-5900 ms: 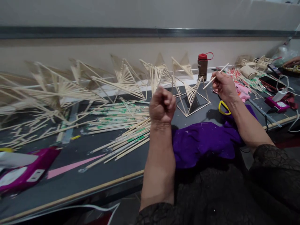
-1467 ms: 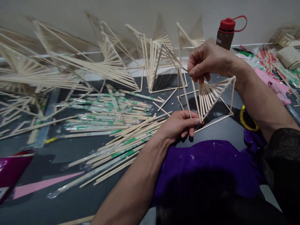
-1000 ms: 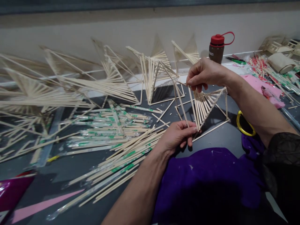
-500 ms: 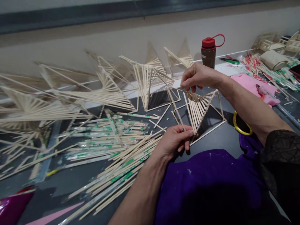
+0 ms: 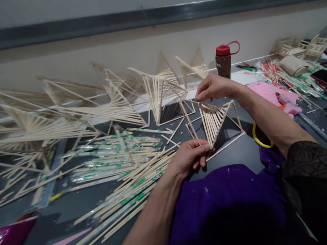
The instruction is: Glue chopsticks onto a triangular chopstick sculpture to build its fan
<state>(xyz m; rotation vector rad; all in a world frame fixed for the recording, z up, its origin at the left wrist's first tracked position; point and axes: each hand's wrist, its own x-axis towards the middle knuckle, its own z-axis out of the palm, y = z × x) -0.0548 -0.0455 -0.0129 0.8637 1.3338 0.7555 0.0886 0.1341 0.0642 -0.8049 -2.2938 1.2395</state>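
Observation:
A small model built of thin wooden chopsticks (image 5: pixel 216 120), with a twisted fan of slats inside a frame, stands on the dark table in front of me. My left hand (image 5: pixel 192 154) pinches its near lower corner, where the slats come together, between thumb and fingers. At the upper left edge of the fan, my right hand (image 5: pixel 214 87) has thumb and forefinger closed on the top end of a chopstick; the fingertips partly hide it. Left of my left hand lies a loose pile of bare and paper-wrapped chopsticks (image 5: pixel 133 194).
Larger chopstick models (image 5: pixel 112 110) line the wall on the left. A brown bottle with a red lid (image 5: pixel 223 63) stands behind my right hand. To the right are a pink sheet (image 5: pixel 270 95), a glue gun (image 5: pixel 283 98), a yellow ring (image 5: pixel 263 137) and red-wrapped chopsticks (image 5: pixel 274 73).
My right hand has shifted slightly left, its fingertips now closed at the fan's upper left edge. The outer slat sits closer to the others. My left hand keeps its grip.

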